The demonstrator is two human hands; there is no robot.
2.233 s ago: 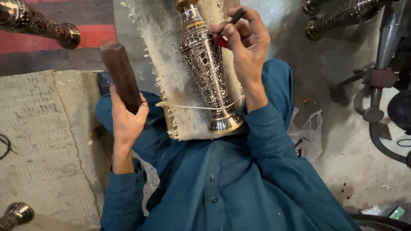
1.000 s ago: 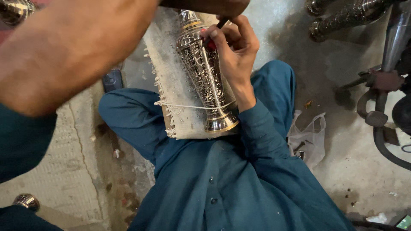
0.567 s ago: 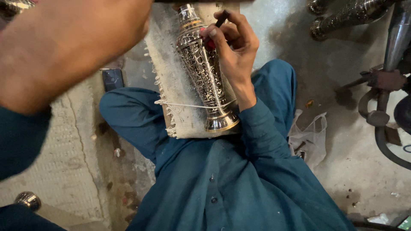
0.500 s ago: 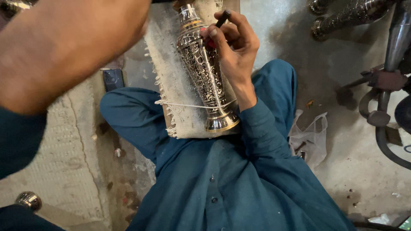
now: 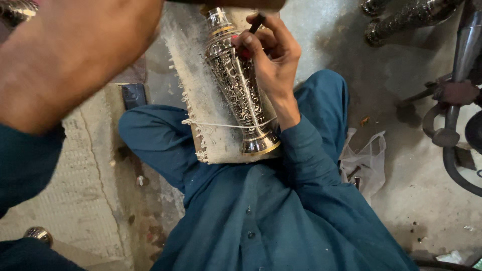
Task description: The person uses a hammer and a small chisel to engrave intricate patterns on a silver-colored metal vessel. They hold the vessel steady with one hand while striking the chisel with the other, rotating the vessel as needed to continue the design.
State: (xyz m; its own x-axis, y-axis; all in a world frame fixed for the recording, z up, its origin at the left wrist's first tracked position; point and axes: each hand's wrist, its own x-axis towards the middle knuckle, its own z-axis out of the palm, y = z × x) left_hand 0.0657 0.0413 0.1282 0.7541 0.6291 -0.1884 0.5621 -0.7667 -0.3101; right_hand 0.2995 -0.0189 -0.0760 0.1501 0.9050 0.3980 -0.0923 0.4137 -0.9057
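Your left arm (image 5: 65, 60) stays raised at ten o'clock, its hand unseen; right hand (image 5: 271, 55) pinches the punch (image 5: 256, 22) on the vase (image 5: 238, 85). Strike squarely.

A grey concrete floor (image 5: 321, 30) carries a woven mat (image 5: 80, 200), a crumpled plastic bag (image 5: 369, 158), a dark phone (image 5: 134, 95) and metal vases (image 5: 406, 15).
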